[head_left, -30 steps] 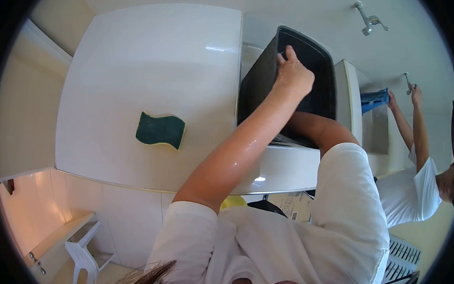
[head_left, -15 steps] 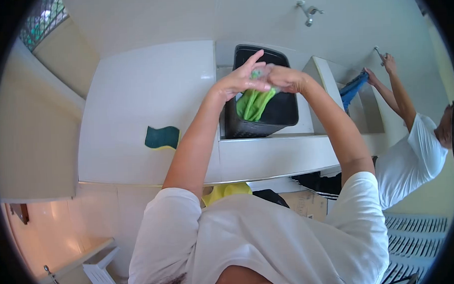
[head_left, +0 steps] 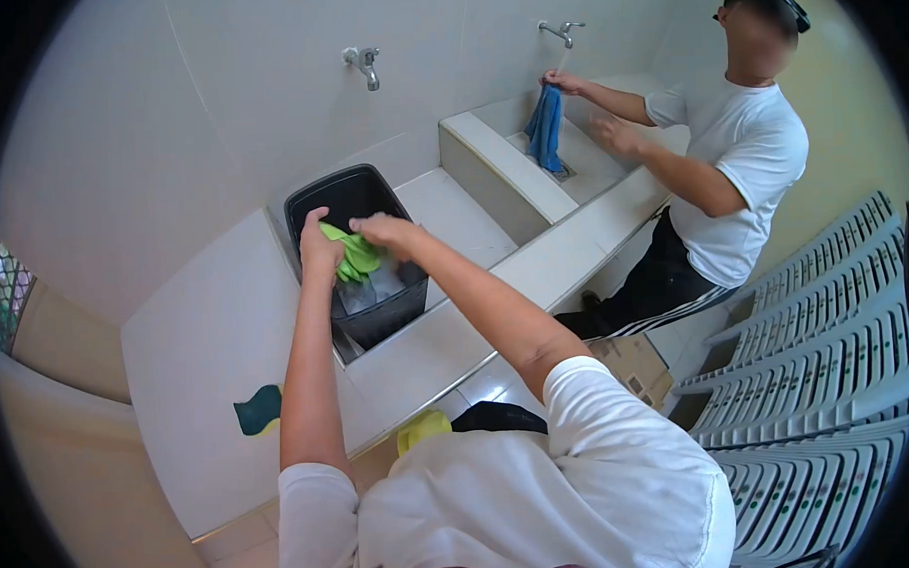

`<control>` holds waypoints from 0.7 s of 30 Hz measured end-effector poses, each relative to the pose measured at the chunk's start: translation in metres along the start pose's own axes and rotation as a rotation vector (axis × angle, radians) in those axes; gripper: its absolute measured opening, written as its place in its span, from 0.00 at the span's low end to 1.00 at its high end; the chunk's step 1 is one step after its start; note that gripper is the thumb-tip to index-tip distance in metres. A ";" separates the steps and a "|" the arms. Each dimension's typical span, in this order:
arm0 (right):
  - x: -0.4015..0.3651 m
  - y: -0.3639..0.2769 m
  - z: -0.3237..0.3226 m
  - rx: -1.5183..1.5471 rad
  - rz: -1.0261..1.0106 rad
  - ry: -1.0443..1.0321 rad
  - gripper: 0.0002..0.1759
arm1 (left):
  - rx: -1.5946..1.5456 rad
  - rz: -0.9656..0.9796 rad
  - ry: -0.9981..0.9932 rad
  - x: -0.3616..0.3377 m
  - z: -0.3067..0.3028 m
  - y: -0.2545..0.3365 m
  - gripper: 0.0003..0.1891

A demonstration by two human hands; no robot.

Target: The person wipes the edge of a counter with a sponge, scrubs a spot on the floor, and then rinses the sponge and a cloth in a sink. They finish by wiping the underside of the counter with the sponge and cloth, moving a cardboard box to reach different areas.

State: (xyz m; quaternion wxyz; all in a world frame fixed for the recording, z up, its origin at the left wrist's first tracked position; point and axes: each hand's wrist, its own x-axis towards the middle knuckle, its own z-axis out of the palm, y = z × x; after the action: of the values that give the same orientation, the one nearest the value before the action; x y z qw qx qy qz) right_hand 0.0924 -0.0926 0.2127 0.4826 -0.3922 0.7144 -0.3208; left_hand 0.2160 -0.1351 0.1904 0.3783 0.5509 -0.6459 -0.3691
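A bright green cloth [head_left: 355, 257] hangs bunched between my hands, inside the mouth of a black bin [head_left: 384, 322]. My left hand [head_left: 318, 244] grips its left side, with the thumb pointing up. On the other side, my right hand [head_left: 388, 233] is closed on the cloth's upper right part and is slightly blurred. Soapy, cloudy water [head_left: 380, 287] shows below the cloth. The bin stands in a white tiled basin [head_left: 457, 224].
A green scouring sponge [head_left: 259, 411] lies on the white counter at left. Above my basin is a wall tap [head_left: 364, 67]. At right, a co-worker [head_left: 735, 144] holds a blue cloth [head_left: 545, 131] under another tap [head_left: 563, 32]. Stacked grey chairs [head_left: 817, 341] and a cardboard box [head_left: 633, 368] stand behind.
My view has turned toward the right. The green cloth, earlier partly draped in the bin, is now gathered between my hands. The co-worker's one hand has come away from the tap.
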 end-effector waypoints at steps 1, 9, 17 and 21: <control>0.002 0.002 0.003 0.006 -0.002 0.001 0.28 | 0.039 0.205 -0.002 0.000 0.005 0.000 0.29; 0.043 0.028 -0.008 1.045 0.233 -0.580 0.26 | -0.800 -0.007 -0.211 -0.008 0.005 0.020 0.33; 0.044 0.030 -0.004 1.404 -0.004 -0.620 0.19 | -1.188 -0.450 -0.680 -0.011 -0.007 0.005 0.22; 0.057 0.036 0.012 1.145 -0.270 -0.354 0.18 | -1.341 -0.535 -0.498 -0.011 0.012 0.025 0.19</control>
State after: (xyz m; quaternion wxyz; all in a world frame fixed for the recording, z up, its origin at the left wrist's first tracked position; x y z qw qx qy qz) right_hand 0.0812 -0.1260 0.1538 0.6832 -0.2048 0.2816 -0.6419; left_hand 0.1957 -0.1205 0.2066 0.3725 0.2417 -0.1944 -0.8747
